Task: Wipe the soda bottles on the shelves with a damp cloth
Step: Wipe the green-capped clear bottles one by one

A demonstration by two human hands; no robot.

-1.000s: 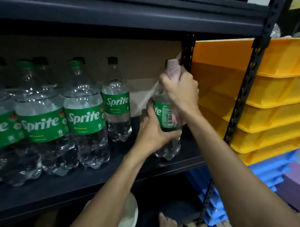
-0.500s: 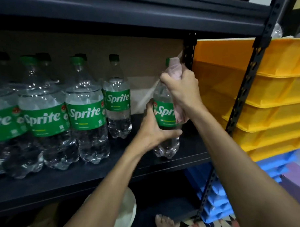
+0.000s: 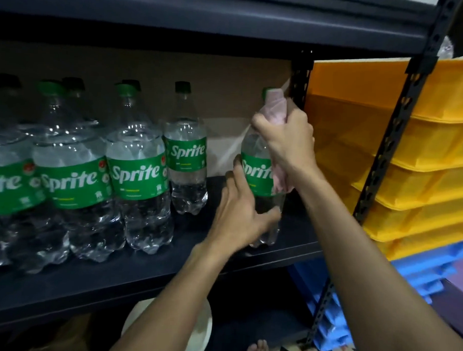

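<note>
On the shelf [image 3: 90, 283], left hand [image 3: 239, 215] gripping bottle [image 3: 256, 176] lower than before, right hand [image 3: 289, 140] clutching cloth [image 3: 276, 108] round neck

Seven Sprite bottles [image 3: 138, 172], one pink cloth [image 3: 276, 110], two hands [image 3: 239, 215].

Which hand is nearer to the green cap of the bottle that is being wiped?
Right. The right hand grips the pink cloth round the neck, just below the green cap; the left hand holds the Sprite bottle lower, at and under the label.
</note>
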